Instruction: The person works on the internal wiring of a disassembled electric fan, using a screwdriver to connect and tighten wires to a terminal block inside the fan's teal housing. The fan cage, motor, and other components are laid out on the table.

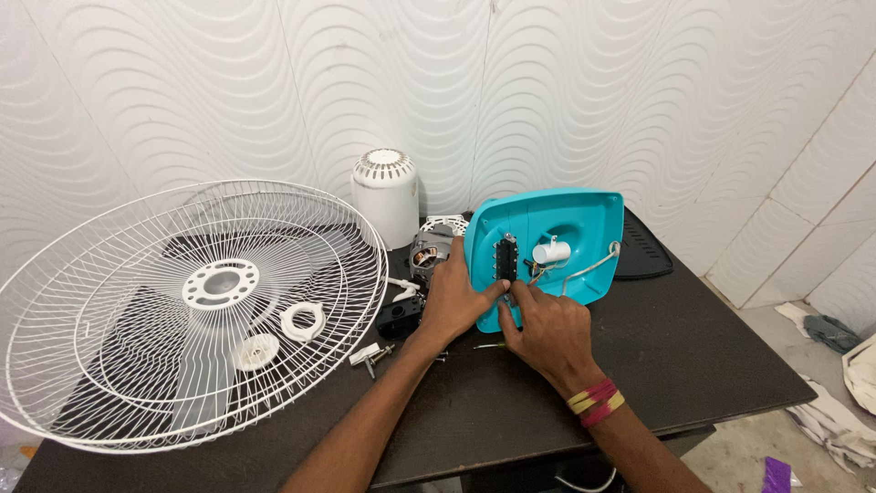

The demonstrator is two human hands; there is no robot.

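A turquoise plastic fan housing [566,224] stands on edge on the dark table [693,365], its hollow inside facing me. Inside it are a black switch block [506,258], a white cylindrical part [551,251] and a white cable [593,265]. My left hand [456,297] grips the housing's left edge, thumb near the switch block. My right hand [543,329] pinches something small just under the switch block; what it holds is hidden by the fingers. The right wrist wears red and yellow bands.
Large white wire fan guards [182,310] lie at left with a blade, a white ring [302,320] and a cap [255,351] inside. A white motor cover [385,196], a motor [431,251], a black part [400,317], loose screws [372,358] and a black grille [643,251] surround the housing.
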